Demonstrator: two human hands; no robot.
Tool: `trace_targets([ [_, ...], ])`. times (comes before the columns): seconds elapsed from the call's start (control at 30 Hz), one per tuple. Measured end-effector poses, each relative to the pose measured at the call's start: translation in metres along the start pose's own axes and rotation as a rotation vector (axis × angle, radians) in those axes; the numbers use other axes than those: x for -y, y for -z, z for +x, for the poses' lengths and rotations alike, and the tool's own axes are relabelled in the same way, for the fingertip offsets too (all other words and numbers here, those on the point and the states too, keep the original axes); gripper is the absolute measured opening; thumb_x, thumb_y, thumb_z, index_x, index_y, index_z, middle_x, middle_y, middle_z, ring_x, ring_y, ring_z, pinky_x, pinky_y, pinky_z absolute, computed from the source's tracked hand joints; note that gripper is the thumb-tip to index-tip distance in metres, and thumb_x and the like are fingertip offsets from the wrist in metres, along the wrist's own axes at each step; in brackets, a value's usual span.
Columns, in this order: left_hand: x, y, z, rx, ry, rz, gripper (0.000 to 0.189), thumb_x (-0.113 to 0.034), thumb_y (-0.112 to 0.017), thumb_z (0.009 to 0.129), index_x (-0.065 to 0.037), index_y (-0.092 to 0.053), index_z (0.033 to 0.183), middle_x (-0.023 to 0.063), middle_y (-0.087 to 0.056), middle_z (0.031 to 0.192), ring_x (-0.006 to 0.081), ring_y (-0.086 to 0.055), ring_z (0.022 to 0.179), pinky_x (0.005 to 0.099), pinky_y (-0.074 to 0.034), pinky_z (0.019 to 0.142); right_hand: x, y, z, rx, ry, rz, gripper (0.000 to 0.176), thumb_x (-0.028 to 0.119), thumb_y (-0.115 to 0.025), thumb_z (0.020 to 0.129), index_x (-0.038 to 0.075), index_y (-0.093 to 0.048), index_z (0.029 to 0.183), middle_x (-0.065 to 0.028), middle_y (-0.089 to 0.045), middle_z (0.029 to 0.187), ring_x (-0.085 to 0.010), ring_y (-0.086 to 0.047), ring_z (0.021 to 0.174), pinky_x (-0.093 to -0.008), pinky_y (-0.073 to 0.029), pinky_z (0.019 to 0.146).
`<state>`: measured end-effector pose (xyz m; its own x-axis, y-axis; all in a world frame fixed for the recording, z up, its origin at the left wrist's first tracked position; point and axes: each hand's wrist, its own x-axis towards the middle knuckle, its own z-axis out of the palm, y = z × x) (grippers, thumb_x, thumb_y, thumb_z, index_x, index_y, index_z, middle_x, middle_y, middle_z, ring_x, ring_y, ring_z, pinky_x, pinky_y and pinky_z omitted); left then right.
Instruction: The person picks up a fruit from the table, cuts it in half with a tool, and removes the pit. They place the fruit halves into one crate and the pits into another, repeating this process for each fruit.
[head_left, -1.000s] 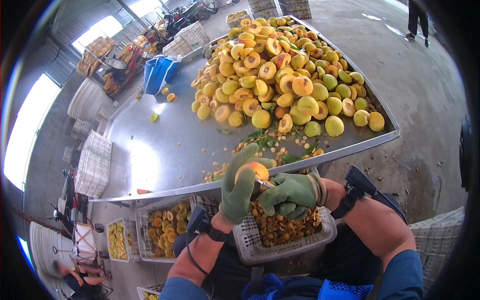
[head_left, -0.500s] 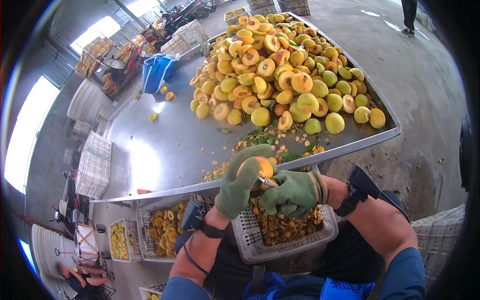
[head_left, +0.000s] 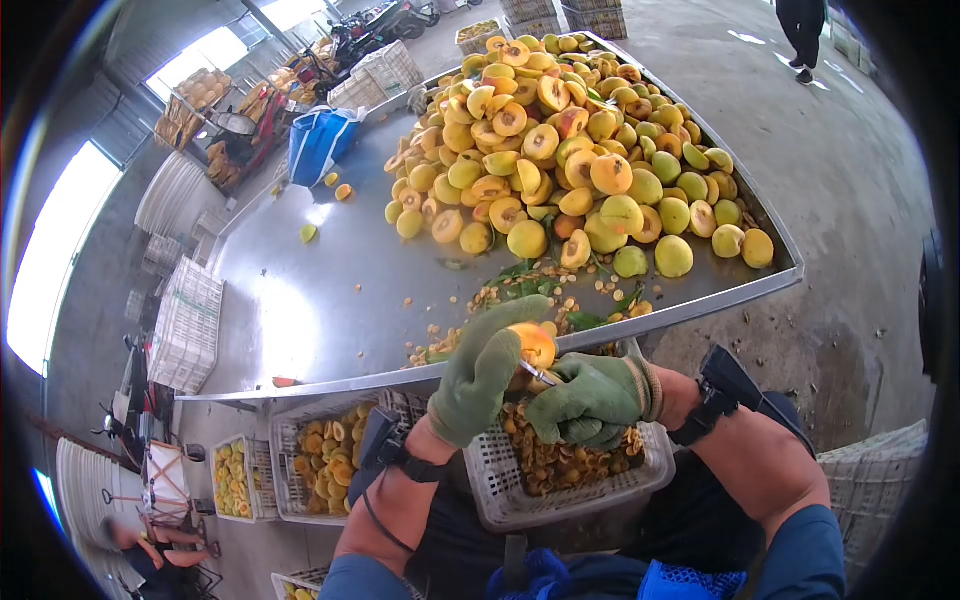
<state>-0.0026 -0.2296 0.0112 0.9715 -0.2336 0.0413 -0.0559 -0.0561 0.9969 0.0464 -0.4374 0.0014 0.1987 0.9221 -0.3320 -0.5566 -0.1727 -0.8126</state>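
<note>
One fruit inside left grip

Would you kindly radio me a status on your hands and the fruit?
Left hand gripping orange fruit. Right hand holding metal tool against it. No obstruction seen between hands. Pit removal: cannot tell.

Ahead of the left hand, the table edge crosses the way; whether the glove touches it is unclear. Past that edge, ahead and to the left, a hand could pass over broad bare metal with a few scattered pits. Straight ahead, leaves and then the high fruit pile block a low path. Below both hands, the basket's rim surrounds heaped scraps. Right of the right hand, beyond the forearm, lies open floor.
</note>
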Motion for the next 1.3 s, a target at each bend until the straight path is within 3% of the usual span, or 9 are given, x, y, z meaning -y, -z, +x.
trace_targets([
  [0.27, 0.021, -0.024, -0.002, -0.212, -0.324, -0.082, 0.053, -0.036, -0.049, 0.109, 0.004, -0.049, 0.144, 0.0174, -0.063, 0.132, 0.0223, -0.063, 0.118, 0.0362, -0.052, 0.099, -0.006, 0.006, 0.000, 0.118, 0.029, 0.152, 0.020, 0.028, -0.065, 0.096, 0.009, -0.066, 0.089, 0.0028, -0.052, 0.059, -0.0063, -0.043, 0.040, -0.0219, -0.030, 0.034],
  [0.47, -0.001, -0.008, 0.000, -0.020, -0.118, -0.027, 0.049, -0.033, -0.050, 0.108, 0.006, -0.052, 0.139, 0.0158, -0.068, 0.121, 0.0209, -0.067, 0.107, 0.0358, -0.053, 0.097, -0.004, 0.005, 0.001, 0.168, -0.008, 0.088, 0.020, 0.028, -0.065, 0.097, 0.008, -0.065, 0.092, 0.0020, -0.052, 0.058, -0.0075, -0.044, 0.039, -0.0233, -0.031, 0.033],
  [0.63, 0.002, -0.018, 0.002, -0.101, -0.245, -0.018, 0.047, -0.031, -0.051, 0.108, 0.005, -0.055, 0.137, 0.0147, -0.069, 0.118, 0.0203, -0.066, 0.105, 0.0344, -0.053, 0.095, -0.016, 0.015, 0.005, 0.332, -0.005, 0.343, 0.017, 0.024, -0.066, 0.099, 0.008, -0.065, 0.103, -0.0003, -0.057, 0.065, -0.0087, -0.050, 0.043, -0.0243, -0.036, 0.034],
  [0.73, -0.002, -0.017, 0.002, -0.083, -0.168, 0.051, 0.048, -0.031, -0.051, 0.108, 0.005, -0.054, 0.138, 0.0144, -0.069, 0.116, 0.0200, -0.066, 0.104, 0.0337, -0.053, 0.094, -0.022, 0.013, 0.006, 0.095, 0.308, 0.008, 0.015, 0.021, -0.064, 0.101, 0.008, -0.064, 0.109, -0.0029, -0.061, 0.072, -0.0098, -0.053, 0.046, -0.0254, -0.037, 0.034],
  [0.8, -0.007, -0.016, 0.001, -0.065, -0.133, 0.068, 0.048, -0.031, -0.050, 0.108, 0.006, -0.053, 0.139, 0.0145, -0.069, 0.116, 0.0198, -0.066, 0.103, 0.0335, -0.053, 0.093, -0.031, 0.019, 0.012, 0.127, 0.380, -0.098, 0.015, 0.021, -0.064, 0.101, 0.008, -0.065, 0.109, -0.0033, -0.061, 0.074, -0.0102, -0.054, 0.048, -0.0260, -0.037, 0.034],
  [0.93, -0.007, -0.020, 0.001, -0.090, -0.251, -0.014, 0.049, -0.031, -0.048, 0.109, 0.006, -0.051, 0.141, 0.0153, -0.069, 0.116, 0.0202, -0.066, 0.104, 0.0345, -0.053, 0.092, -0.022, 0.011, 0.009, 0.230, 0.096, 0.295, 0.018, 0.023, -0.066, 0.099, 0.007, -0.065, 0.108, -0.0034, -0.061, 0.075, -0.0102, -0.053, 0.048, -0.0264, -0.038, 0.034],
  [1.03, -0.003, -0.025, 0.002, -0.130, -0.318, -0.040, 0.051, -0.032, -0.048, 0.109, 0.007, -0.048, 0.143, 0.0166, -0.069, 0.116, 0.0210, -0.066, 0.104, 0.0358, -0.054, 0.092, -0.003, 0.003, -0.001, 0.212, -0.068, 0.151, 0.019, 0.024, -0.066, 0.099, 0.006, -0.065, 0.102, -0.0020, -0.058, 0.069, -0.0097, -0.050, 0.045, -0.0261, -0.037, 0.033],
  [1.23, 0.013, -0.035, -0.003, -0.268, -0.448, -0.040, 0.056, -0.032, -0.052, 0.107, 0.009, -0.044, 0.144, 0.0198, -0.065, 0.124, 0.0234, -0.067, 0.107, 0.0358, -0.054, 0.092, -0.027, -0.004, 0.003, 0.240, 0.070, 0.538, 0.026, 0.025, -0.059, 0.104, 0.003, -0.062, 0.089, 0.0011, -0.048, 0.055, -0.0075, -0.040, 0.037, -0.0245, -0.030, 0.032],
  [1.3, 0.016, -0.039, -0.005, -0.321, -0.489, -0.002, 0.056, -0.030, -0.055, 0.106, 0.009, -0.043, 0.144, 0.0200, -0.063, 0.127, 0.0243, -0.067, 0.108, 0.0355, -0.055, 0.092, -0.038, 0.000, 0.014, 0.494, 0.047, 0.634, 0.027, 0.025, -0.058, 0.104, 0.002, -0.062, 0.090, 0.0010, -0.048, 0.054, -0.0072, -0.042, 0.037, -0.0239, -0.030, 0.032],
])
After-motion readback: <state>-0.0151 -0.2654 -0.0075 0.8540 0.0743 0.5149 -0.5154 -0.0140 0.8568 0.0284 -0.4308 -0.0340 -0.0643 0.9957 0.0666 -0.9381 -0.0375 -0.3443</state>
